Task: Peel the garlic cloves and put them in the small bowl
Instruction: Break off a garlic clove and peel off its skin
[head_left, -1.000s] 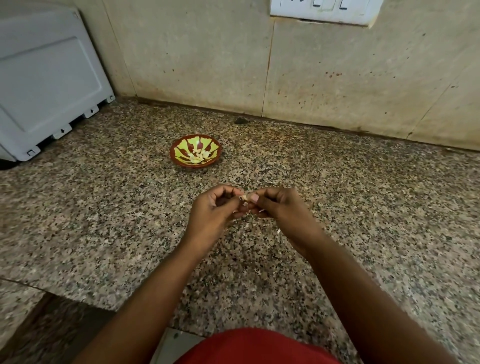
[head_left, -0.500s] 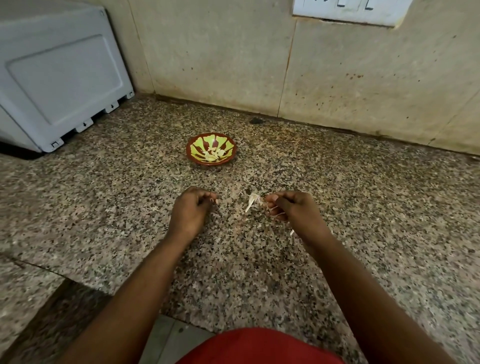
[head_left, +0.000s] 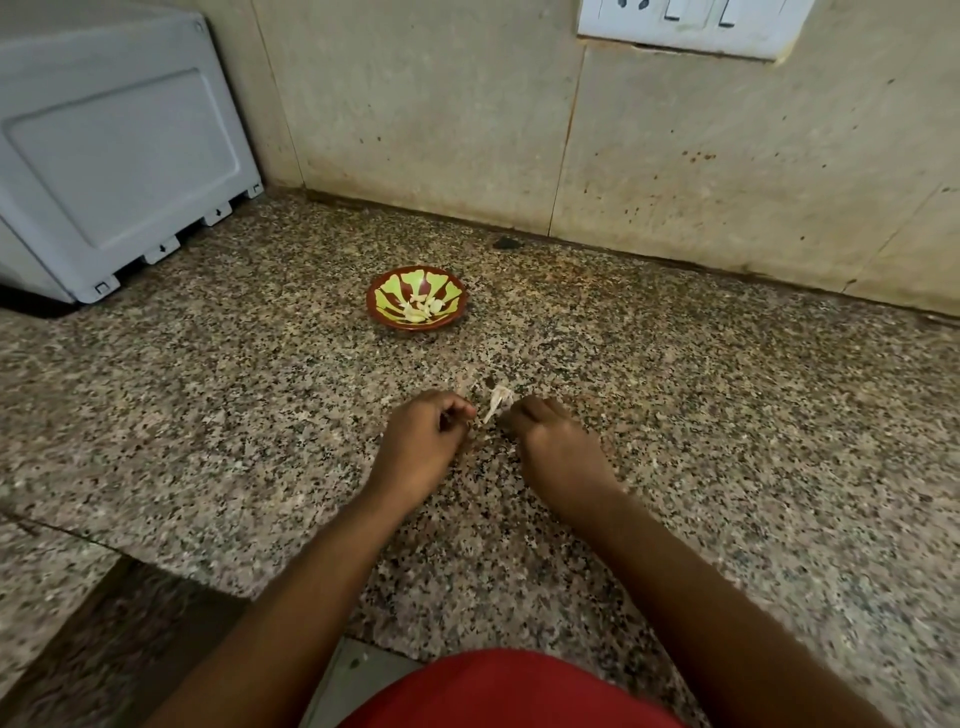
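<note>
Low over the speckled granite counter (head_left: 727, 415), the left hand (head_left: 423, 441) is curled, fingertips pinched together on something too small to make out, and the right hand (head_left: 558, 447) is curled with a pale scrap of garlic skin (head_left: 497, 401) at its fingertips. At 12 o'clock from the hands, well apart, sits the small bowl (head_left: 417, 298) holding peeled garlic cloves (head_left: 422, 309). A grey appliance (head_left: 114, 156) stands at 10 o'clock, a white switch plate (head_left: 691, 23) on the wall at 1 o'clock.

Granite counter (head_left: 727, 415): small bowl (head_left: 387, 317), garlic skin (head_left: 497, 402), grey appliance (head_left: 119, 156)
</note>
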